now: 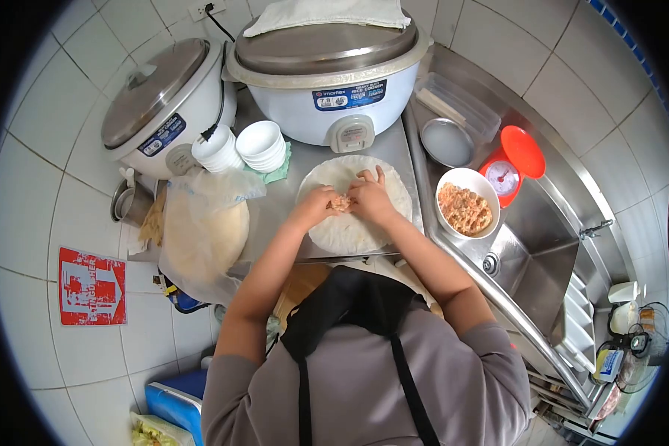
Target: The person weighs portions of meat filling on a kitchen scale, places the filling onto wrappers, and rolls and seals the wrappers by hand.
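Observation:
A round white wrapper sheet (357, 236) lies flat on the steel counter in front of the large rice cooker. On it sits a small mound of orange-pink filling (340, 203), between my two hands. My left hand (317, 207) has its fingers closed around the left side of the filling. From the right, my right hand (369, 195) reaches over the sheet, its thumb side at the filling and some fingers raised apart. A white bowl (468, 204) of the same-looking filling stands to the right at the sink's edge.
Two rice cookers (327, 97) (156, 104) stand behind. Stacked white bowls (262, 146) are on a green cloth. More sheets in a plastic bag (208, 230) lie left. A red scale (502, 177), metal pan (447, 143) and sink (531, 260) are right.

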Tool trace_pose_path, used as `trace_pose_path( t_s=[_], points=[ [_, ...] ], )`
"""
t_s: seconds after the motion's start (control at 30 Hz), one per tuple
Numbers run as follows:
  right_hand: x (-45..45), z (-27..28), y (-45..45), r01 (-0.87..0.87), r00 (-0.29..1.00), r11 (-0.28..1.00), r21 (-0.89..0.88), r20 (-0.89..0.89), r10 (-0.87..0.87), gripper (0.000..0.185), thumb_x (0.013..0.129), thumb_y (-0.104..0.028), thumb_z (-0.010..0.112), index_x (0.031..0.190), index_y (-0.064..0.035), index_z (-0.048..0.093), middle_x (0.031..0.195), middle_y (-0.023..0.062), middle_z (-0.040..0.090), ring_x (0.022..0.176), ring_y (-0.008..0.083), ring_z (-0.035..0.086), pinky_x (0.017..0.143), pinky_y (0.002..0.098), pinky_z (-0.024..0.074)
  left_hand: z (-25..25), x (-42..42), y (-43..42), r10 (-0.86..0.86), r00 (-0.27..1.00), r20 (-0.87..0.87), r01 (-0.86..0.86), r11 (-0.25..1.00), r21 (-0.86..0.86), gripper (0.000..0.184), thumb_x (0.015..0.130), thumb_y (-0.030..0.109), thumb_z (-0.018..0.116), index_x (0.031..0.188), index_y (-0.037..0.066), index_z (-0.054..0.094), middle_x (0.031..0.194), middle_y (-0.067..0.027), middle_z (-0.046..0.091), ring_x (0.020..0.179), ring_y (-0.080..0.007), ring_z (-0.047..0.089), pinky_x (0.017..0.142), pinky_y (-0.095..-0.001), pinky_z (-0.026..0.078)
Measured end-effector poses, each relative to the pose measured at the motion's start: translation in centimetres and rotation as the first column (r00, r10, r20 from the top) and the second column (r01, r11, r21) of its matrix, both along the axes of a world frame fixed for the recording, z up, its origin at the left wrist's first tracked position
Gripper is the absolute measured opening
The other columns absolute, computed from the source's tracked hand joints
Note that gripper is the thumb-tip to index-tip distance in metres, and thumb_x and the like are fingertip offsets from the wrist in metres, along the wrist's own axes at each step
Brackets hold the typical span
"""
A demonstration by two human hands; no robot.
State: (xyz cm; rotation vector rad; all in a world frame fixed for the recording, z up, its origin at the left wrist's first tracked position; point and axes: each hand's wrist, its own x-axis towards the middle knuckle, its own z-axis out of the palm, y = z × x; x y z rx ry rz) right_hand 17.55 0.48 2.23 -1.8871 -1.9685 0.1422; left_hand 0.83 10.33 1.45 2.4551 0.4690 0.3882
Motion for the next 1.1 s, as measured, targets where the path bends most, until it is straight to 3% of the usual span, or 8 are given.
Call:
trace_pose_path(
  t_s=[0.13,0.23,0.33,0.43,0.63,0.73,0.83,1.1],
  points=[
    [-1.2,-1.1,0.5,0.026,0.999,0.998,0.056,0.033,-0.028,0.019,0.063,-0.026,0.074,0.078,-0.0148,0.072,0.090,-0.0019,0.061,0.116,0.0240,0.044,0.110,0.0599,0.0113,-0.7,-0.7,1.3,0.024,0.997,-0.070,-0.017,0.995,0.094,0.034,0.064,0.018,0.077,0.090,0.002,0.063,0.085,-0.0113,0.059,0.085,-0.0315,0.057,0.074,-0.0402,0.045],
    [-1.4,-0.9,0.3,0.043,0.999,0.992,0.117,-0.001,-0.043,0.018,0.065,-0.028,0.073,0.078,-0.0150,0.072,0.090,-0.0017,0.062,0.116,0.0240,0.044,0.110,0.0598,0.0104,0.4,-1.8,0.2,0.017,0.982,0.189,-0.034,0.996,0.085,0.026,0.065,0.016,0.076,0.081,0.002,0.062,0.077,-0.0102,0.057,0.077,-0.0311,0.056,0.068,-0.0405,0.045],
    [-2.3,-0.5,0.4,0.017,1.000,0.996,0.091,0.001,-0.017,0.021,0.066,-0.030,0.073,0.080,-0.0159,0.072,0.092,-0.0017,0.062,0.118,0.0249,0.043,0.109,0.0602,0.0094,-0.2,-2.5,0.9,0.009,0.997,0.075,-0.010,1.000,0.006,0.029,0.065,0.016,0.077,0.086,0.002,0.063,0.080,-0.0107,0.058,0.076,-0.0308,0.057,0.068,-0.0401,0.045],
    [-3.1,-1.1,1.4,0.016,0.999,0.999,0.041,0.039,-0.017,0.023,0.065,-0.031,0.074,0.083,-0.0173,0.071,0.093,-0.0025,0.062,0.119,0.0255,0.043,0.108,0.0612,0.0090,-1.7,-2.9,2.1,-0.010,1.000,0.026,0.005,0.985,0.173,0.033,0.065,0.016,0.077,0.092,0.002,0.065,0.080,-0.0112,0.057,0.074,-0.0303,0.056,0.067,-0.0395,0.045],
    [-4.0,-1.1,1.8,0.063,0.998,0.992,0.110,0.020,-0.066,0.016,0.069,-0.030,0.070,0.077,-0.0162,0.072,0.090,-0.0031,0.062,0.118,0.0240,0.043,0.109,0.0613,0.0082,-0.8,-4.6,1.1,0.179,0.974,0.140,-0.157,0.976,-0.151,0.038,0.070,0.016,0.077,0.103,0.002,0.066,0.097,-0.0109,0.066,0.089,-0.0226,0.062,0.077,-0.0329,0.048],
    [-4.8,-0.1,2.0,-0.009,0.999,0.999,0.038,0.037,0.008,0.017,0.070,-0.028,0.069,0.076,-0.0131,0.072,0.091,-0.0016,0.063,0.118,0.0232,0.043,0.110,0.0612,0.0069,0.7,-5.0,1.1,0.150,0.989,-0.001,-0.143,0.943,-0.299,0.038,0.071,0.016,0.076,0.105,0.001,0.066,0.101,-0.0115,0.067,0.093,-0.0196,0.063,0.081,-0.0307,0.047],
    [-5.5,-0.5,2.3,0.015,0.996,1.000,0.018,0.093,-0.016,0.018,0.069,-0.028,0.069,0.076,-0.0121,0.072,0.090,-0.0014,0.063,0.116,0.0232,0.044,0.110,0.0613,0.0061,2.0,-4.7,-0.2,0.252,0.966,0.049,-0.226,0.924,-0.309,0.031,0.072,0.016,0.076,0.098,0.000,0.068,0.093,-0.0122,0.068,0.085,-0.0215,0.064,0.077,-0.0309,0.048],
    [-3.8,0.2,0.7,0.110,0.979,0.993,-0.050,0.180,-0.099,0.018,0.069,-0.030,0.069,0.077,-0.0139,0.072,0.087,-0.0014,0.062,0.111,0.0225,0.046,0.111,0.0611,0.0053,0.4,-3.0,-1.2,0.220,0.966,0.134,-0.225,0.974,0.028,0.034,0.070,0.024,0.075,0.095,0.002,0.068,0.086,-0.0108,0.066,0.077,-0.0270,0.062,0.070,-0.0345,0.049]
  ],
)
